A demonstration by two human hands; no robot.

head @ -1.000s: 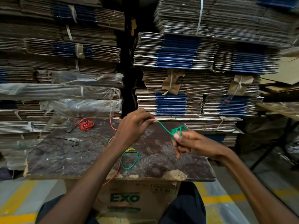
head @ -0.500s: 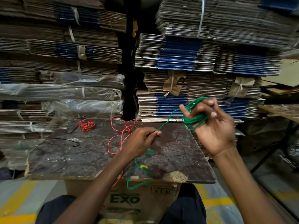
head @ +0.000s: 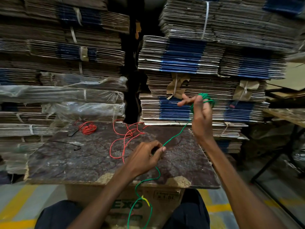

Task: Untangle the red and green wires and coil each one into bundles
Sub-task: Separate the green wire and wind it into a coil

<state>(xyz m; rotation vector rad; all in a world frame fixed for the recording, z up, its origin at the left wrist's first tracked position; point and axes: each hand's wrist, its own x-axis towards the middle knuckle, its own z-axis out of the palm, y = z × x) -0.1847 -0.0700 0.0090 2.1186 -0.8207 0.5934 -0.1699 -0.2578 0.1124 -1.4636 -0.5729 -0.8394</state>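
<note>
one green strand, running low-centre to upper right

two hands share the green wire point(head: 177, 133), and its line sets the next turn. nearest the camera, at the bottom centre of the frame, the wire's slack hangs in a loop off the front edge of the counter point(head: 66, 162), with a small yellow tag on it. a little farther in, at centre frame, the left hand point(head: 143, 157) pinches the strand between thumb and fingertip just above the counter. from there the wire rises straight toward the upper right to the right hand point(head: 201, 113), which is lifted well clear of the counter; green turns are wrapped round its fingers, one finger stretched out. so the long axis runs diagonally, left hand low and nearer the slack, right hand high at the bundle. the next wrap probably calls for the left hand to feed slack up that line. farther back, the loose red wire point(head: 127, 138) sprawls mid-counter, apart from the green as far as i can tell, and a small red coil point(head: 88, 128) lies at the far left.
</note>
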